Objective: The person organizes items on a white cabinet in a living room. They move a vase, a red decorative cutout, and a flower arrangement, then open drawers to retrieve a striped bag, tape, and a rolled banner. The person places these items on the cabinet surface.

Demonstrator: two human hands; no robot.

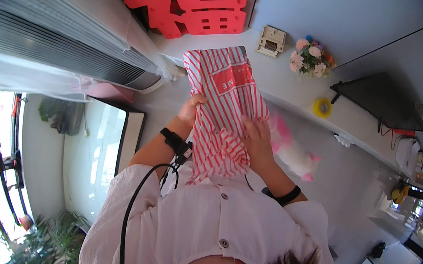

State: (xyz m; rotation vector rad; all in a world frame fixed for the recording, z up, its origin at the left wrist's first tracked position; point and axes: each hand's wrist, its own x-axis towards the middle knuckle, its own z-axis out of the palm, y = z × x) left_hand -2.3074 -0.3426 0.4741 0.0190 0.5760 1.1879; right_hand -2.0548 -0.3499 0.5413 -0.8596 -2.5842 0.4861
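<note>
A red-and-white striped plastic bag bearing printed writing is held up in front of my chest. My left hand grips its left edge, with the thumb over the top face. On the lower right part lies my right hand, its fingers blurred against the plastic; whether they pinch it cannot be told. Below the hands the bag's near end hangs loose and crumpled. A dark grey corner shows at the far end; what it belongs to is hidden.
A white-and-pink pet, blurred, is on the floor to the right. Ahead, a long white shelf carries flowers, a yellow tape roll and a television. To the left are an air conditioner and a glossy-topped table.
</note>
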